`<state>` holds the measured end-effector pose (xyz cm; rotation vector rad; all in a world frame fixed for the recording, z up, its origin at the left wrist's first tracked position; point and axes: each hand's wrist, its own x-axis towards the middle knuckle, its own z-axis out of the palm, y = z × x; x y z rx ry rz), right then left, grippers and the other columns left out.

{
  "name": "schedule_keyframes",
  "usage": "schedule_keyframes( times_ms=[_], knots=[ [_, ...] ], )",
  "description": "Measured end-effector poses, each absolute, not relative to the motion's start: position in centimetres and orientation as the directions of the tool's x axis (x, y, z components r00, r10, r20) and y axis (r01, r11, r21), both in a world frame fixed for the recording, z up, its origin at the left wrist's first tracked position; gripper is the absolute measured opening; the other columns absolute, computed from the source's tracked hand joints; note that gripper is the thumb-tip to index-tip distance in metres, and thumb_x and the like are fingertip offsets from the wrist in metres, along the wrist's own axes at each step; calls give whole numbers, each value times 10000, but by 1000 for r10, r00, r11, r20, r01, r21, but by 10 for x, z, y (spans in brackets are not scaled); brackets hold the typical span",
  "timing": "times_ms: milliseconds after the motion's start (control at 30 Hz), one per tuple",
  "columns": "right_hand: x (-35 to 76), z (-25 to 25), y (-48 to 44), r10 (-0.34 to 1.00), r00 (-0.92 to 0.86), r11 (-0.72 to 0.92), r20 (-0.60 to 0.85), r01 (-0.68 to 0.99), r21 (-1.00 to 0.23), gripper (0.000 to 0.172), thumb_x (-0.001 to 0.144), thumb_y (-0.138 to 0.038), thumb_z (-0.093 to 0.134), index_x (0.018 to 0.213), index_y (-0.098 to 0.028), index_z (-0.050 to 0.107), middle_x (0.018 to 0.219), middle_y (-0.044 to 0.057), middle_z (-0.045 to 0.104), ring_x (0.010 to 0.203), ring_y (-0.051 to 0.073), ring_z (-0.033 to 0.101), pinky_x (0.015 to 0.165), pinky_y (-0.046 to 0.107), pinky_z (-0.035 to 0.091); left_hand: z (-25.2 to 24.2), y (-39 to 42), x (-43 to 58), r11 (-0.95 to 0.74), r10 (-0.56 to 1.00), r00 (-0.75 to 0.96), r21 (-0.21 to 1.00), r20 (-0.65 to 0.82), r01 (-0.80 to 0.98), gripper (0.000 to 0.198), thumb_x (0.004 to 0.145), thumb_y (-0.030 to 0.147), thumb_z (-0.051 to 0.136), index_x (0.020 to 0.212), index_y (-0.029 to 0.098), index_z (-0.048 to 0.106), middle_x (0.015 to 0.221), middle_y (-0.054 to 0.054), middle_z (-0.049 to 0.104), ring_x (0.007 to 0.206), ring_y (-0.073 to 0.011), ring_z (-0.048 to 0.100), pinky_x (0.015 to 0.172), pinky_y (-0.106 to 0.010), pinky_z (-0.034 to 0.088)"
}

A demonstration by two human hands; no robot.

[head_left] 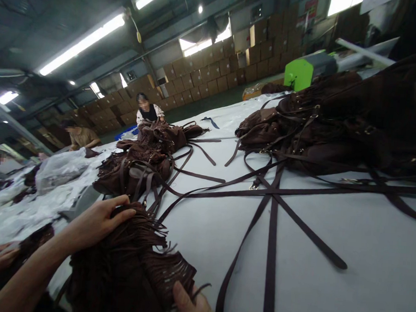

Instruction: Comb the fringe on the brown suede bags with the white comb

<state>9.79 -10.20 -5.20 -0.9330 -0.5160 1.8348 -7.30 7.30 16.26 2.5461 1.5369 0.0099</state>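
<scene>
Though straps and bags ahead, both hands with fringed brown piece in grip

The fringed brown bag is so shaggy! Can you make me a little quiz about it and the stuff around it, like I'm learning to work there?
1. The left hand and right hand are both on the fringed brown bag. Which hand is higher in the picture?
A) Left
B) Right

2. True or false: the right hand is holding a pair of scissors.

3. Fill in: rows of ____ are stacked in the background.

Key:
1. A
2. False; it holds the bag by its fringe.
3. Cardboard boxes
</scene>
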Motion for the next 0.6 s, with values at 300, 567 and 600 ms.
schedule_keyframes(
  times_ms=[300, 567, 600],
  knots=[
    [100, -4, -95, 890, -369, -441, -267, -555, -705, 545, 664, -708, 746, 739, -177, 650, 615, -28, 588, 633, 118, 588, 723, 236, 507, 164, 83, -90, -479, 868, 467, -36, -166, 877, 364, 917, 570, 426, 921, 247, 593, 811, -9, 680, 812, -228, 655, 683, -278, 393],
    [130, 8, -81, 810, -565, -534, -156, -601, -595, 627, 658, -842, 611, 723, -234, 476, 303, -142, 323, 222, 47, 212, 259, 149, 197, 84, 97, -105, -419, 908, 419, -59, -12, 906, 288, 929, 400, 450, 1054, 215, 632, 955, -89, 705, 948, -287, 650, 846, -386, 452],
    [133, 9, -79, 808, -565, -541, -169, -597, -592, 639, 631, -846, 629, 725, -239, 453, 295, -146, 331, 213, 46, 200, 239, 149, 164, 79, 88, -100, -415, 908, 412, 36, 75, 909, 301, 915, 361, 471, 1123, 201, 618, 1061, -107, 691, 1035, -292, 627, 921, -415, 441]
  ],
)
